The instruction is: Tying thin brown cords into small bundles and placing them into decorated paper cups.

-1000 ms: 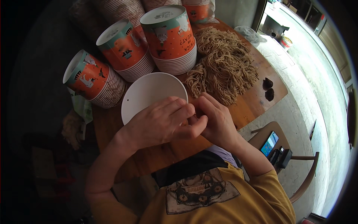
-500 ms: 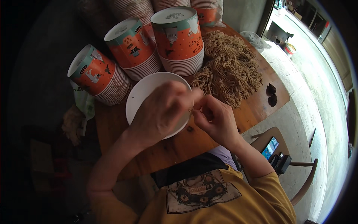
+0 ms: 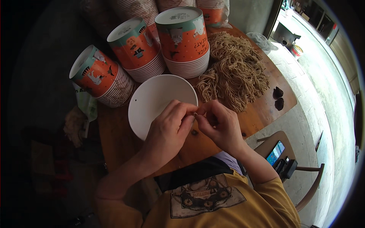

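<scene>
My left hand point(image 3: 170, 127) and my right hand point(image 3: 219, 123) meet fingertip to fingertip over the near rim of a white bowl point(image 3: 152, 97). Between the fingertips both hands pinch a small dark bit point(image 3: 195, 113); what it is I cannot tell. Another small dark piece point(image 3: 194, 132) lies on the wooden table point(image 3: 262, 114) just below the hands. A heap of brown dried noodles point(image 3: 235, 70) lies to the right of the bowl, behind my right hand.
Three stacks of orange and teal paper cups point(image 3: 184, 36) point(image 3: 135, 47) point(image 3: 97, 79) lie behind the bowl. Two dark lumps point(image 3: 278, 97) sit at the table's right edge. A chair point(image 3: 300, 178) holding a phone point(image 3: 276, 152) stands at the lower right.
My left hand has come back off the middle of the bowl toward its near rim. Both hands stay joined at the fingertips. The view has shifted slightly.
</scene>
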Demonstrator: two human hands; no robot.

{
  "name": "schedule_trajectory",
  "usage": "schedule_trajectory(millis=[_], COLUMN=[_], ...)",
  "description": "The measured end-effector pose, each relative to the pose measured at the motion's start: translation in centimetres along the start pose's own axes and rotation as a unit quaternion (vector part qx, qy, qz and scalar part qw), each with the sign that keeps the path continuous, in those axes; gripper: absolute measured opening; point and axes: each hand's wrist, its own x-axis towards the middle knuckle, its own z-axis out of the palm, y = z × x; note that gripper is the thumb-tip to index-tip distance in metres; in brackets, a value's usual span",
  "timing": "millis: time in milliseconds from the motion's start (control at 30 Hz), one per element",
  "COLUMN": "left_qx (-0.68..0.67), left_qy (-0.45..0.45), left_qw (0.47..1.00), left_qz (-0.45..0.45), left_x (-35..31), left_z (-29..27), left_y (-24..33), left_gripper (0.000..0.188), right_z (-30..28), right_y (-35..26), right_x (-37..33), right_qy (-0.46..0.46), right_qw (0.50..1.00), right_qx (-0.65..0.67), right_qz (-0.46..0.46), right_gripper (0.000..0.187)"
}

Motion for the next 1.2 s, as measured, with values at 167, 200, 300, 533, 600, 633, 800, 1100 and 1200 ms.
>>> schedule_trajectory(millis=[167, 200, 300, 533, 600, 633, 800, 1100, 1200], left_qx=[-0.008, -0.016, 0.010, 0.016, 0.008, 0.008, -0.047, -0.016, -0.003], left_qy=[-0.011, -0.010, 0.012, 0.023, 0.017, 0.016, 0.024, 0.013, 0.015], left_qw=[1.000, 1.000, 0.999, 0.999, 1.000, 1.000, 0.995, 0.999, 1.000], left_qz=[-0.021, -0.017, 0.036, 0.041, 0.025, 0.026, -0.085, -0.034, -0.008], left_x=[0.4, 0.5, 0.5, 0.3, 0.3, 0.3, 0.1, 0.2, 0.4], left_z=[-0.1, -0.1, 0.2, 0.3, 0.3, 0.4, 0.4, 0.4, 0.3], left_y=[0.0, 0.0, -0.1, 0.1, 0.2, 0.2, 1.0, 0.6, 0.6], left_gripper=[0.010, 0.010, 0.012, 0.016, 0.017, 0.017, 0.020, 0.013, 0.009], right_z=[-0.2, -0.2, 0.0, 0.5, 0.4, 0.4, 0.5, 0.8, 0.5], right_y=[0.1, 0.1, 0.4, 0.9, 0.9, 0.9, 0.9, 0.9, 0.7], right_x=[0.0, 0.0, -0.3, -0.6, -0.7, -0.8, -0.7, -0.7, -0.6], right_qy=[-0.003, -0.008, 0.000, -0.017, -0.024, -0.023, -0.022, 0.001, 0.000], right_qw=[1.000, 1.000, 0.999, 0.994, 0.995, 0.995, 0.996, 0.995, 0.994], right_qx=[0.018, 0.028, 0.043, 0.109, 0.097, 0.097, 0.082, 0.100, 0.105], right_qz=[-0.004, 0.006, 0.000, 0.021, 0.027, 0.027, 0.008, 0.018, 0.022], right_gripper=[0.013, 0.013, 0.013, 0.007, 0.007, 0.007, 0.009, 0.013, 0.013])
